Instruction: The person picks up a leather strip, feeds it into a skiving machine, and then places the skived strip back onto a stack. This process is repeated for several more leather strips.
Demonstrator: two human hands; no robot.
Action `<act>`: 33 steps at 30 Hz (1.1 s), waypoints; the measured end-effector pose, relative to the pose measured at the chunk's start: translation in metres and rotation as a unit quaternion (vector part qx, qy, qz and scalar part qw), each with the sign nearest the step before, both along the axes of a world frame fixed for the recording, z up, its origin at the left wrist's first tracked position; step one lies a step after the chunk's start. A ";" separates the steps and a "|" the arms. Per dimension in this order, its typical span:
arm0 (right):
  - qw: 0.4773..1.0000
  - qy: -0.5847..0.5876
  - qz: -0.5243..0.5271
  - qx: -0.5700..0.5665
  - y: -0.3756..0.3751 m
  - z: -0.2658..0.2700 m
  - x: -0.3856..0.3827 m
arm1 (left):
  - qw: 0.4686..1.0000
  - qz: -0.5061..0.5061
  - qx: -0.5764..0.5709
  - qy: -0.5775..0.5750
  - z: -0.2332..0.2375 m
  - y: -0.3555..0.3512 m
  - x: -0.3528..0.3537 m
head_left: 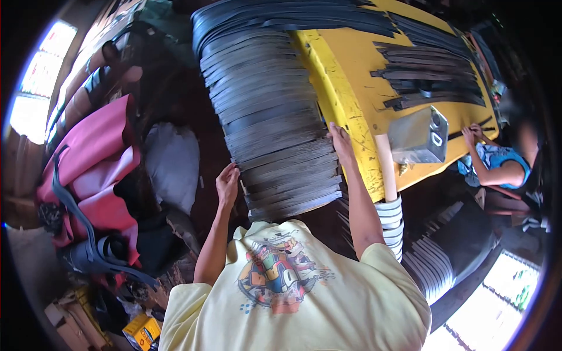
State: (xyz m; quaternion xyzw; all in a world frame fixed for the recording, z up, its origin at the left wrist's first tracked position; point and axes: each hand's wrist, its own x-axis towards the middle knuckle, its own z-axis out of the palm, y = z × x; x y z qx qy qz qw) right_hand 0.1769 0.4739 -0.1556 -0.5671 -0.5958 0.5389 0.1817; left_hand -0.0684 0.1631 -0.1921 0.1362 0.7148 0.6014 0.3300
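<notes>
Loosely bent fingers [232, 171] of the left hand [227, 186], tips touching the left edge of a long fanned stack of dark strips [275, 123]; closed around nothing. Straight, flat-laid fingers of the right hand [341, 143], resting on the right edge of the same stack, just where it meets the rim of the yellow worktop [351, 64]; likewise clasping nothing.

Stack between the two hands, strip overlapping strip, running away from the body along the worktop's left rim and spreading over it at the far end. Cannot tell what carries the near part.

Further out on the worktop: a looser pile of strips [430, 82], and a grey metal box [418, 136] near the closer rim. Just beside the box, a pale tube [384, 167] lying across that rim, with a white ribbed coil [391, 221] below it.

At the far right, another person in a blue top [503, 164], one hand [470, 136] on the worktop near the box.

Off to the left, well apart from the hands: folded pink sheet material [93, 146], a white sack [172, 164] and, lower down, a small yellow carton [142, 332].
</notes>
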 end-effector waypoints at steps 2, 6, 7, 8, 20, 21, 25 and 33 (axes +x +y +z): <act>0.998 -0.061 0.016 0.011 0.001 -0.001 0.000 | 1.000 0.009 -0.023 0.018 0.001 0.001 0.001; 0.993 -0.092 -0.031 0.069 -0.001 -0.008 -0.005 | 0.998 0.003 -0.048 0.037 0.008 0.000 0.003; 0.995 -0.084 -0.029 0.046 0.003 -0.012 -0.005 | 0.997 0.006 -0.071 0.041 0.009 0.000 0.002; 0.997 -0.074 -0.027 0.023 0.006 -0.016 -0.005 | 0.994 0.010 -0.094 0.048 0.009 0.001 0.001; 0.994 0.044 -0.008 0.100 0.004 0.010 -0.005 | 0.999 0.037 -0.028 0.019 0.012 0.012 -0.015; 0.993 0.020 0.021 0.115 -0.002 0.030 -0.008 | 0.999 0.035 -0.023 0.014 0.012 0.012 -0.016; 0.992 0.107 0.013 0.071 -0.030 0.075 -0.024 | 1.000 0.009 -0.018 0.016 0.012 0.013 -0.022; 0.958 0.232 0.016 0.165 -0.118 0.198 -0.054 | 0.996 -0.077 0.039 -0.022 0.026 0.001 -0.039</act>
